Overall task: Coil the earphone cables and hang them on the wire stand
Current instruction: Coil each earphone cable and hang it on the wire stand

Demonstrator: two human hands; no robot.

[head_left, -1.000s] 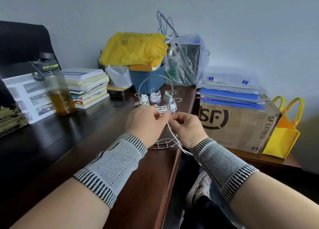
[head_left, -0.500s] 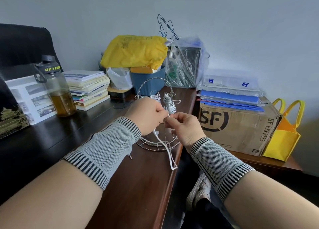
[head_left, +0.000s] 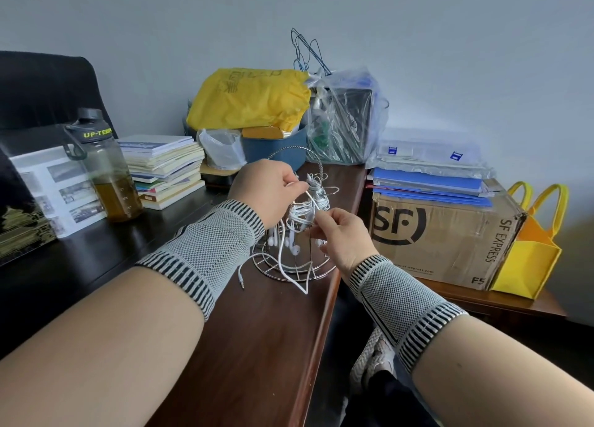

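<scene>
Nearby, books (head_left: 164,166) crowd a dark wooden desk (head_left: 244,346) against a grey wall (head_left: 418,40)

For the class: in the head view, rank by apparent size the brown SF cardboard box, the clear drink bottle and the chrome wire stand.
1. Brown SF cardboard box
2. Chrome wire stand, partly hidden by hands
3. Clear drink bottle, close to the stand; order unsure

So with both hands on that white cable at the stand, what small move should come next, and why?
Probably another wrap: the left hand pinches the cable up by the stand, the right hand pinches it lower, and a long loop hangs loose to the desk.
</scene>
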